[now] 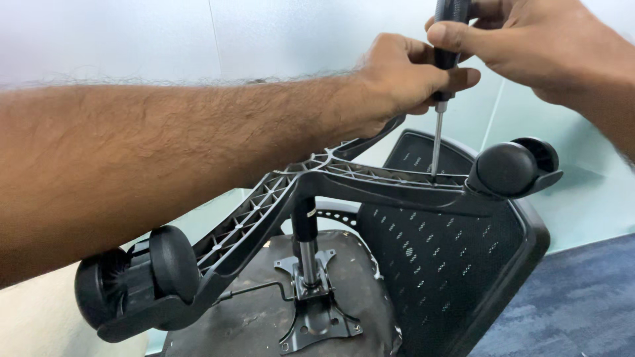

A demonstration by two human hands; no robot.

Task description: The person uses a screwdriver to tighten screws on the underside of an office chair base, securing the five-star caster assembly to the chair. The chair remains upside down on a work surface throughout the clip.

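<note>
An office chair lies upside down, its black star base [291, 192] up in the air. Both my hands grip a screwdriver [438, 135] with a black handle and a thin steel shaft. My left hand [403, 73] wraps the lower part of the handle. My right hand [529, 39] holds the top of the handle. The shaft points straight down and its tip rests in the ribbed underside of one base arm, just left of a black caster wheel [512, 168].
Another caster [135, 281] sits at the lower left end of a base arm. The gas cylinder [305, 248] runs down to a metal seat plate [317, 311]. The mesh backrest [450, 258] stands at right. A pale wall is behind, blue carpet [575, 297] at lower right.
</note>
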